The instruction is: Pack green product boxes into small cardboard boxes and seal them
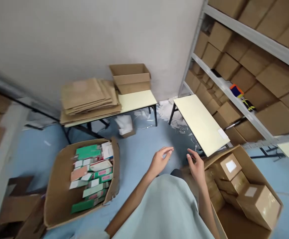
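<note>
My left hand (160, 161) hangs in the air before my body, fingers stretched and slightly bent, with nothing in it. Facing it, my right hand (195, 165) is also bare, its thumb and fingers apart. A wide gap lies between the two. To the left of my left hand stands a big open carton (56, 182) holding several small green, white and pink boxes (97, 179). Close to my right forearm is another large carton (261, 166), with several taped brown boxes (261, 202) inside, some bearing white labels.
Flattened cardboard (85, 94) and an open empty carton (132, 79) rest on a low table (138, 99) by the wall. A second low table (199, 122) stands right, beside shelving (259, 39) packed with boxes. White scraps (168, 114) litter the blue floor (134, 149).
</note>
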Available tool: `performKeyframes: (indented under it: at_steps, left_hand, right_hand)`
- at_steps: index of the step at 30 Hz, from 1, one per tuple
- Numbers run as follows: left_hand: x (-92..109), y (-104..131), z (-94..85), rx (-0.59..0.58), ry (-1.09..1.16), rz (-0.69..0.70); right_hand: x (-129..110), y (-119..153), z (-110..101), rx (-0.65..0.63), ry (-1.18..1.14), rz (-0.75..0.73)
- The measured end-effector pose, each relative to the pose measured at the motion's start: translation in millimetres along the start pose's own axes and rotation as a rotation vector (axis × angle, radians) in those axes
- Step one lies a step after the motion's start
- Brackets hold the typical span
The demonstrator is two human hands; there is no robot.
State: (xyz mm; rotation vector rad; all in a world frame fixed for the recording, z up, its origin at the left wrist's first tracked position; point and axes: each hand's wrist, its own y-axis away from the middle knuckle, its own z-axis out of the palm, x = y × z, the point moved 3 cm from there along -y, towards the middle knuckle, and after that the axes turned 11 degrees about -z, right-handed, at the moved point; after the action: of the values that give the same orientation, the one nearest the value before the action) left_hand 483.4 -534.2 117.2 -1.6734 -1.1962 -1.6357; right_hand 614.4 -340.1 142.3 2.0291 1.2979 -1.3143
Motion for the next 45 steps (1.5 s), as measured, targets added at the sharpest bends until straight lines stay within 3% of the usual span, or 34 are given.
performKeyframes:
  at_steps: [6, 11, 17, 21, 25, 29, 34, 41, 45]
  left_hand:
    - [-10.0, -24.0, -69.5, 0.206, 0.075, -0.04]
    - [-10.1, -59.1, -126.9, 0.387, 0.051, -0.074]
    - [5.9, -98.2, -195.3, 0.709, 0.011, -0.175]
    - [4.3, -101.7, -222.9, 0.939, 0.06, -0.257]
    - [-11.6, -79.6, -241.3, 1.131, 0.103, -0.381]
    - [-33.5, -41.0, -259.3, 1.322, 0.173, -0.506]
    - [-67.5, -3.0, -288.1, 1.48, 0.323, -0.528]
    - [-110.6, 22.5, -357.9, 1.481, 0.467, -0.327]
    - [-127.8, 50.1, -396.1, 1.477, 0.469, -0.305]
  right_hand:
    - [-18.5, -65.4, 81.0, -0.217, -0.04, -0.094]
    - [-27.8, -147.7, 150.0, -0.394, -0.057, -0.187]
    - [-72.5, -247.8, 224.0, -0.64, -0.142, -0.306]
    - [-99.1, -301.1, 281.2, -0.884, -0.138, -0.414]
    - [-126.8, -330.2, 348.7, -1.126, -0.115, -0.52]
    - [-171.5, -321.4, 414.3, -1.302, -0.127, -0.647]
    - [-223.5, -271.0, 484.8, -1.437, -0.218, -0.755]
    - [-260.3, -179.6, 566.2, -1.605, -0.218, -0.761]
    - [-272.4, -125.4, 615.2, -1.735, -0.168, -0.732]
